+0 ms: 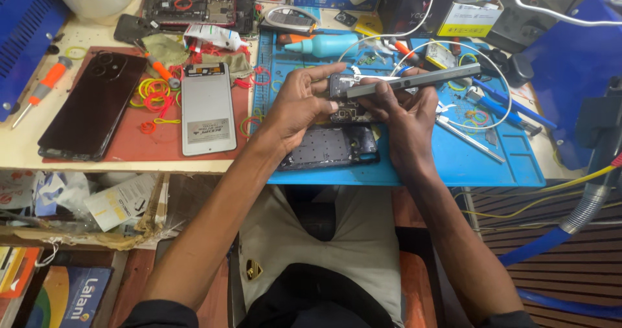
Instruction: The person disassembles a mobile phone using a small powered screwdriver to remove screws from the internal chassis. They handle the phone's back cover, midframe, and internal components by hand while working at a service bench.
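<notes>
My left hand [299,102] and my right hand [403,115] meet above the blue work mat [453,153]. Between them they hold an opened phone [414,80], seen edge-on as a long grey bar that sticks out to the right, with its dark inner side [343,101] facing my left fingers. Below my hands a dark phone frame [330,148] lies flat on the mat, partly hidden by my left wrist.
On the red mat at left lie a black phone [91,104] face down, a silver screen panel [207,108] and several coloured rubber bands [154,95]. An orange screwdriver [40,90], a blue glue bottle [324,45], white cable [499,75], tweezers [466,137] and boxes crowd the bench.
</notes>
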